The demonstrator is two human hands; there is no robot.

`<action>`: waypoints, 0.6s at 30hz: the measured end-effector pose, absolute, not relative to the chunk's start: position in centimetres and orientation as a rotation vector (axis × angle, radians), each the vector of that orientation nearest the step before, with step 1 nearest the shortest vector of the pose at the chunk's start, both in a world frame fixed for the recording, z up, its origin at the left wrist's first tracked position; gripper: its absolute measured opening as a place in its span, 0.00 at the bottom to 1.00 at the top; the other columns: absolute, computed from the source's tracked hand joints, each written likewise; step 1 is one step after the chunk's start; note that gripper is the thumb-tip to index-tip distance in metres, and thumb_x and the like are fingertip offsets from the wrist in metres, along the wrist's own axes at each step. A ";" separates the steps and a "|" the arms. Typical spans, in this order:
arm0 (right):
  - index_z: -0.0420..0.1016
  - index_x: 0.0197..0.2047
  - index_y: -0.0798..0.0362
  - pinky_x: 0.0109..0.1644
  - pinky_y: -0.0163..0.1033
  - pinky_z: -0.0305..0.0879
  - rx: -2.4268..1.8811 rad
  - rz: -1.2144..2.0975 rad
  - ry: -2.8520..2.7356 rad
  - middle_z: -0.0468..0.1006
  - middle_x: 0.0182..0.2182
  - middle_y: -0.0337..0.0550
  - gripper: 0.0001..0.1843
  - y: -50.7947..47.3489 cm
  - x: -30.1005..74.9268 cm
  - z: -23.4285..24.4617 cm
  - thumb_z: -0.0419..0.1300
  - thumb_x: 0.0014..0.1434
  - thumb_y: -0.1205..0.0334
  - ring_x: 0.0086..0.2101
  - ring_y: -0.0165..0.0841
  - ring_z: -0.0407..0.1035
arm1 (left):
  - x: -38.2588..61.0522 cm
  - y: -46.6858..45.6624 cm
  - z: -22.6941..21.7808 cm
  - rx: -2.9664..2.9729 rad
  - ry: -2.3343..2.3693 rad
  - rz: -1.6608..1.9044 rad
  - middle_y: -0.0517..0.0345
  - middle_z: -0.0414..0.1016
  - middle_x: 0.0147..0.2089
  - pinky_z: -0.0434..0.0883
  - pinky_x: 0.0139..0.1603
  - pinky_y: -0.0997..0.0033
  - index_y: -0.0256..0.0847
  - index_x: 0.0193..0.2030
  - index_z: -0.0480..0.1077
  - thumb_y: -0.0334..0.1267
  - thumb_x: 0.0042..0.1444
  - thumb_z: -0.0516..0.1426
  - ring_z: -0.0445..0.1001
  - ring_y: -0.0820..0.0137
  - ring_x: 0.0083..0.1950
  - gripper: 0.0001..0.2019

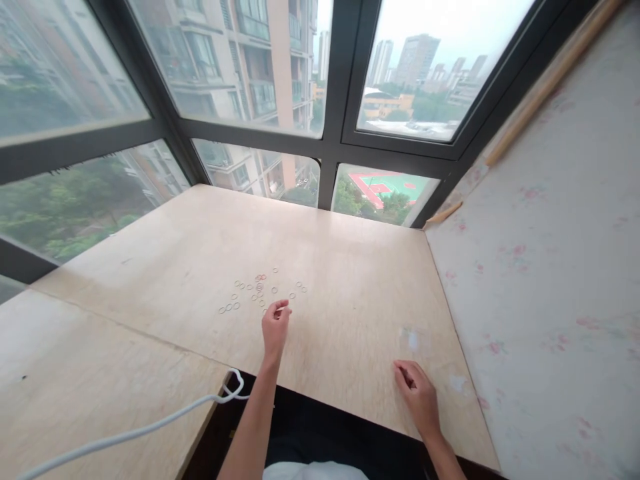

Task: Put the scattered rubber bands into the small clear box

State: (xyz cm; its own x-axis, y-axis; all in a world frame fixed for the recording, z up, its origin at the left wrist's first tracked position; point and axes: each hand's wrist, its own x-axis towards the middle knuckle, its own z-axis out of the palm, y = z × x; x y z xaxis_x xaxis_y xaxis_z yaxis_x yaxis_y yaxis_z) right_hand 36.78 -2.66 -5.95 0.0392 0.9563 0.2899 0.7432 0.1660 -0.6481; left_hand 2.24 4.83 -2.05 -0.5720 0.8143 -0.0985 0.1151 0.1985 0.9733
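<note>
Several small thin rings (259,287) lie scattered on the pale wooden board (350,267), mostly grey or silvery, with a couple of red rings (261,277) at the far side of the cluster. My left hand (276,325) is at the near edge of the rings, its fingers curled and thumb close to the fingertips; a ring beside it is partly covered. Whatever may be in that hand is too small to make out. Farther right, my right hand (417,390) is closed over the board, thumb against the curled fingers, their inside hidden. Just beyond it lies a clear packet (413,341) with a whitish patch.
Another whitish patch (457,383) lies near the right wall (545,300), which has flowered paper. A white cable (150,424) runs over the board's left part to a dark gap at the near edge. Dark window frames (260,142) border the far side.
</note>
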 end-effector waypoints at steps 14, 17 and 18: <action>0.77 0.34 0.52 0.32 0.38 0.69 -1.631 0.281 -1.757 0.79 0.33 0.49 0.20 -2.5 36.8 -6.7 0.52 0.61 0.46 0.28 0.37 0.72 | -10.3 5.6 -1.3 1.107 2.468 1.045 0.47 0.77 0.45 0.70 0.48 0.60 0.36 0.45 0.71 0.36 0.52 0.53 0.75 0.60 0.42 0.15; 0.77 0.34 0.53 0.33 0.39 0.69 -1.638 0.279 -1.755 0.79 0.33 0.50 0.21 -2.4 36.8 -6.6 0.52 0.60 0.45 0.28 0.37 0.72 | -10.3 5.5 -1.4 1.124 2.426 1.042 0.49 0.78 0.43 0.70 0.46 0.62 0.38 0.44 0.72 0.36 0.51 0.53 0.76 0.62 0.41 0.14; 0.77 0.34 0.53 0.32 0.39 0.69 -1.644 0.276 -1.753 0.79 0.33 0.50 0.21 -2.4 36.8 -6.5 0.52 0.60 0.45 0.29 0.37 0.72 | -9.9 5.5 -1.5 1.127 2.384 1.060 0.50 0.78 0.41 0.71 0.45 0.63 0.38 0.44 0.72 0.36 0.51 0.54 0.76 0.63 0.40 0.14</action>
